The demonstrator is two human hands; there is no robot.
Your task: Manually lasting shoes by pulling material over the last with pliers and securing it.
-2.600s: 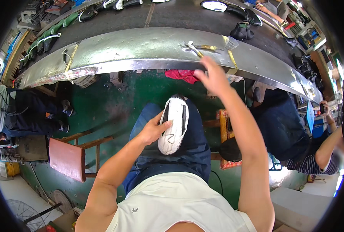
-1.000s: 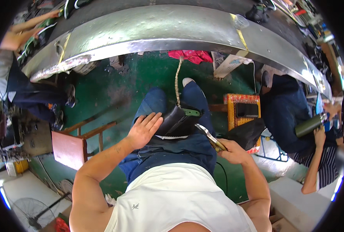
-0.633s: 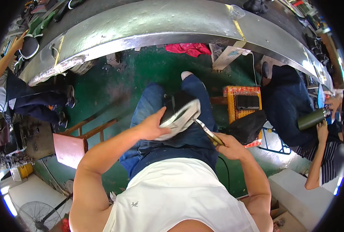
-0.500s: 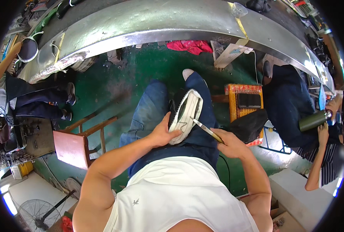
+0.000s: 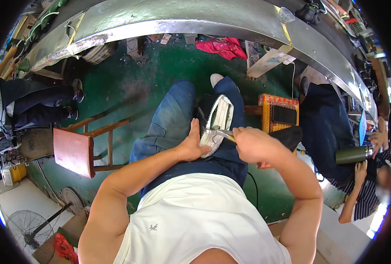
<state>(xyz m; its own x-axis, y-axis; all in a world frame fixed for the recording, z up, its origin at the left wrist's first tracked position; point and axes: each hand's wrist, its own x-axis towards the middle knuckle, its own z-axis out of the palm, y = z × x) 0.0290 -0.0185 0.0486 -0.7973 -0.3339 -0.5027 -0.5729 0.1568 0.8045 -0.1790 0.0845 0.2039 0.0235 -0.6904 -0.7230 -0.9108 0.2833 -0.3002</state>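
Observation:
A shoe [image 5: 222, 111] rests upturned on my lap, its pale underside bordered by a toothed white edge. My left hand [image 5: 192, 147] holds its near end from the left, fingers straight along the side and thumb across the end. In my right hand [image 5: 253, 144] is a pair of metal pliers [image 5: 220, 132] with a brass-coloured handle. The pliers' head lies over the near half of the shoe, apparently touching it, close to my left fingertips. Whether the jaws grip anything is too small to make out.
A metal-edged bench [image 5: 129, 28] runs across the far side. To my left is a wooden stool [image 5: 73, 152]; to my right, an orange-patterned seat bears a black phone [image 5: 284, 114]. People are on both sides, the right one holding a green bottle [image 5: 351, 155]. A fan [image 5: 30, 237] stands near left.
My right hand has moved left and up, bringing the pliers from beside the shoe onto it, and has turned over. My left fingers have straightened along the shoe's side.

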